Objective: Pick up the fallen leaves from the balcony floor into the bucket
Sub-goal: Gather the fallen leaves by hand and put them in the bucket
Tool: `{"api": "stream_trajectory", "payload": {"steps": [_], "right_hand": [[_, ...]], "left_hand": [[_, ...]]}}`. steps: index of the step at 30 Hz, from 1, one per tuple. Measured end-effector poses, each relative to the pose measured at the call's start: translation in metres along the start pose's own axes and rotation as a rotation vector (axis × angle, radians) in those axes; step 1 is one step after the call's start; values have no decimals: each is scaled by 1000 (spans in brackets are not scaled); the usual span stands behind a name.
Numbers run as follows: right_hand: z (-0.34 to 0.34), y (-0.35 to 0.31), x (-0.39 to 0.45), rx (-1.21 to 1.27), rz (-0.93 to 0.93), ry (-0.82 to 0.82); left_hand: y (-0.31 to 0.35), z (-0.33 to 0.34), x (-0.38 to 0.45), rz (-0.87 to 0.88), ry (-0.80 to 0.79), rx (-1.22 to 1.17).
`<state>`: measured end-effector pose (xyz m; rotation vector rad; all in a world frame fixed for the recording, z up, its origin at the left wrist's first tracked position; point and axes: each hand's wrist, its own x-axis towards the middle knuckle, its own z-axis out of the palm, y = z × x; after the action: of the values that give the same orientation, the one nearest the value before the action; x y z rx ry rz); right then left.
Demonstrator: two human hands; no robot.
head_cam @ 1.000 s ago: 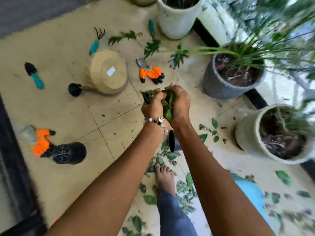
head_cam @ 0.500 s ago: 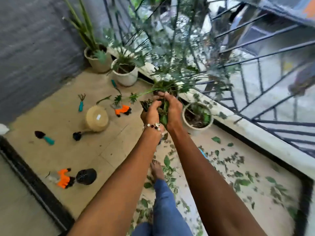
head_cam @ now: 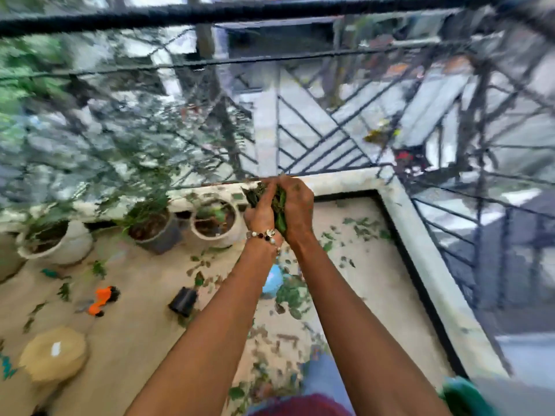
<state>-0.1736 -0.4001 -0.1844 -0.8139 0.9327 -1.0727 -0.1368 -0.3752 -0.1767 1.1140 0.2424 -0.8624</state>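
Observation:
Both my hands are raised in front of me, pressed together around a bunch of green leaves (head_cam: 280,202). My left hand (head_cam: 260,212), with a bead bracelet at the wrist, and my right hand (head_cam: 298,209) each curl round the bunch. Many fallen leaves (head_cam: 361,231) lie scattered on the beige balcony floor (head_cam: 369,283), thickest below my arms. A light blue object (head_cam: 272,280), which may be the bucket, shows between my forearms and is mostly hidden. The picture is blurred.
Three potted plants (head_cam: 214,223) line the low wall (head_cam: 420,244) under the black railing (head_cam: 315,139). An orange glove (head_cam: 100,300), a small black pot (head_cam: 183,301) and an upturned beige bowl (head_cam: 54,354) lie on the left. A green object (head_cam: 462,397) sits at bottom right.
The view has swung up and to the right, toward the railing and the balcony corner. Both hands stay pressed together around the same bunch of leaves.

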Motion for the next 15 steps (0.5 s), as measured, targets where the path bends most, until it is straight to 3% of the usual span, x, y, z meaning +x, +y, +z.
{"api": "stream_trajectory", "payload": {"steps": [10,15], "right_hand": [[-262,-91,3,102,-167,513],[-375,-105,-18,217,-215,701]], "left_hand": [[-211,121,-125,-352,-436,312],[-306,144,-185,-681,-549,200]]}}
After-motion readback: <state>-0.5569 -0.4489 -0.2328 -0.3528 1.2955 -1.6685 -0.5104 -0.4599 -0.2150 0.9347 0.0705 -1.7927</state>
